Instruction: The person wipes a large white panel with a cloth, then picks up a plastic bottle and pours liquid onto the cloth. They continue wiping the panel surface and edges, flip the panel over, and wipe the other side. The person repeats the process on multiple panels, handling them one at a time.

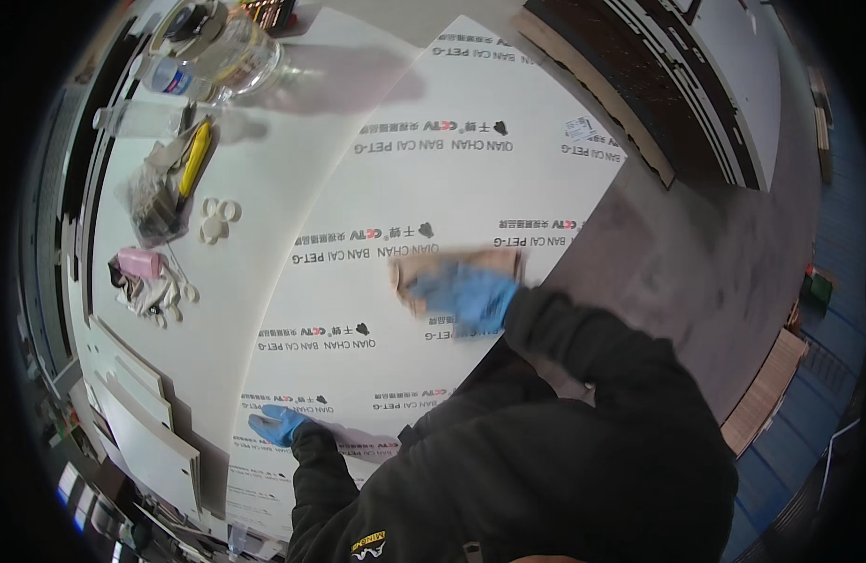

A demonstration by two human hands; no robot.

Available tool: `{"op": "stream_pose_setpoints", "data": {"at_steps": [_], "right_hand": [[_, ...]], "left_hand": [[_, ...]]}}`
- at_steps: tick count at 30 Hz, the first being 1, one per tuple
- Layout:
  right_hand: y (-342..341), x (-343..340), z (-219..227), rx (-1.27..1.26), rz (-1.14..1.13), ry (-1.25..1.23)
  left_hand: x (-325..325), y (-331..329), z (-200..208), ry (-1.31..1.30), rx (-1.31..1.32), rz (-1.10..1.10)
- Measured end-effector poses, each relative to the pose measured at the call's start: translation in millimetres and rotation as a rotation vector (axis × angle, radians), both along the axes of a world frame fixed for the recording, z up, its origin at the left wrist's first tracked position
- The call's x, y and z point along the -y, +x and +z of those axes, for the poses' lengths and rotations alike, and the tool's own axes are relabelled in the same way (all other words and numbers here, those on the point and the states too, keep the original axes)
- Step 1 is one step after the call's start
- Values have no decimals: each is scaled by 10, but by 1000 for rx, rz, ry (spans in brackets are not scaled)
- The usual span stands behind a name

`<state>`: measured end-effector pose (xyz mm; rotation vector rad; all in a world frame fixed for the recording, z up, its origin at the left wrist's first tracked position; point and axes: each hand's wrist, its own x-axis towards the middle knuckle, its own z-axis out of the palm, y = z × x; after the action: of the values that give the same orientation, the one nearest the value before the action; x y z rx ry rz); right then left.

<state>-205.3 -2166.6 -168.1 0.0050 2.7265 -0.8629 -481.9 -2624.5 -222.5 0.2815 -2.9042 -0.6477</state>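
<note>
A long white panel point(433, 183) printed with rows of lettering lies slanting across the table before me. My right hand point(470, 296), in a blue glove, presses a tan cloth point(500, 263) onto the middle of the panel; hand and cloth are smeared by motion. The cloth looks folded or bunched under the fingers. Near the panel's left edge, closer to my body, my left hand point(277, 425) rests on the surface, also gloved in blue. Its fingers lie stretched out toward the edge, with nothing seen in them.
Left on the white table point(240, 178) are a large clear jug point(231, 52), plastic bottles point(142, 120), a yellow utility knife point(196, 155), white round caps point(217, 220) and a pink roll point(139, 264). Stacked boards point(151, 413) stand nearer left; dark panels point(630, 84) rise far right.
</note>
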Motion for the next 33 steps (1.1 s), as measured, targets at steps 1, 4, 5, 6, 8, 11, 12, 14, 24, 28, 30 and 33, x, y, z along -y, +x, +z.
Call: {"op": "stream_pose_setpoints", "data": {"at_steps": [1, 4, 5, 6, 8, 11, 12, 14, 24, 28, 30, 33], "right_hand": [[-172, -393, -78, 34, 0, -37], [-515, -1934, -281, -218, -469, 559], [-716, -2429, -380, -184, -720, 693], [-759, -2829, -406, -44, -846, 665], [-896, -3039, -634, -260, -772, 995], [-1171, -2343, -743, -369, -760, 880], [-1274, -1887, -714, -435, -665, 717], [-1548, -615, -616, -313, -451, 456], [-305, 1478, -499, -86, -110, -507], [511, -516, -324, 142, -573, 552], [793, -1440, -328, 186, -625, 996], [1013, -1749, -540, -143, -849, 858]], "left_hand": [[-10, 8, 35, 7, 16, -38], [-33, -23, 86, -40, 64, -40], [-25, -19, 95, -4, 84, -45], [-25, -23, 92, 72, 70, -60], [-20, -27, 77, 10, 8, -72], [2, -8, 49, -61, -17, -71], [10, -6, 52, -96, -8, -57], [24, -5, 72, -26, 48, -86], [-96, 1, 87, -110, -247, -210], [-171, 48, 185, -100, -171, -160], [-208, 65, 216, -141, -170, -148], [-204, 81, 234, -170, -195, -140]]}}
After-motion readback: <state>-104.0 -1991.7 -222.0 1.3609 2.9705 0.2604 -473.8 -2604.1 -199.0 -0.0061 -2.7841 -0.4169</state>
